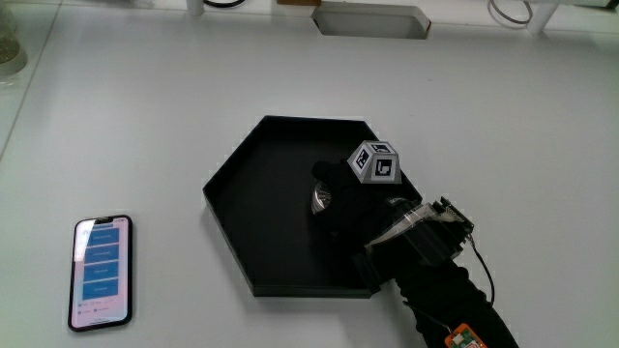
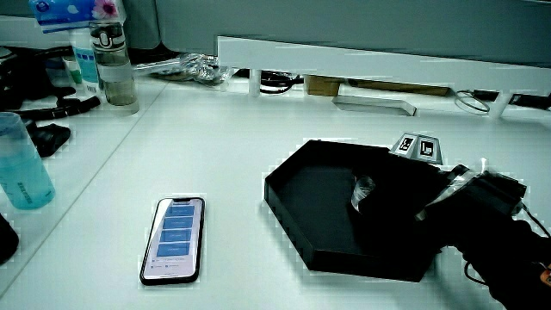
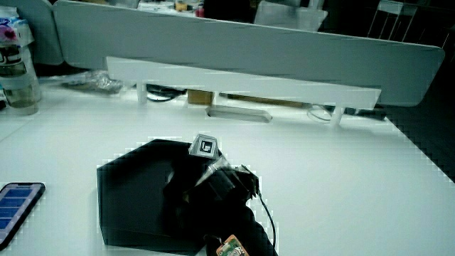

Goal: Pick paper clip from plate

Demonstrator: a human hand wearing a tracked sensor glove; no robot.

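A black hexagonal plate (image 1: 253,184) lies in the middle of the white table and shows in both side views (image 2: 306,194) (image 3: 128,195). The gloved hand (image 1: 340,208) reaches into it from the edge nearest the person, the patterned cube (image 1: 374,161) on its back. Its fingers curl around a small silvery paper clip (image 1: 322,200) close to the plate's floor. In a side view the clip (image 2: 362,191) glints at the fingertips of the hand (image 2: 392,198). In a side view the hand (image 3: 188,192) hides the clip.
A phone (image 1: 101,271) lies face up on the table beside the plate, nearer the person. A clear bottle (image 2: 112,69) and a blue bottle (image 2: 21,168) stand toward the table's edge. A white tray (image 1: 370,19) sits by the low partition (image 3: 242,78).
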